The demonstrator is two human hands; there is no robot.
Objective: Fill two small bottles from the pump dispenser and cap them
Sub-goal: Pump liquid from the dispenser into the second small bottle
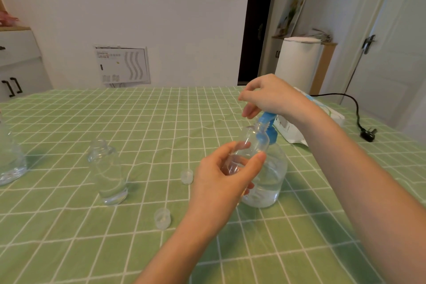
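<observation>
left hand (221,180) grips 1 small clear plastic bottle (253,143) | right hand (272,97) loose-fingered over 1 blue-topped pump dispenser (269,177) | left of left hand: 1 second bottle (108,168), 2 clear caps (186,176) (162,218)

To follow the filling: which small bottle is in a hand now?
The small bottle tilted at the blue pump head, gripped by the left hand; the other small bottle stands free on the tablecloth.

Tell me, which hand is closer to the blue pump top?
Right. The right hand sits just over the blue pump top; the left hand is lower, holding a small bottle.
</observation>
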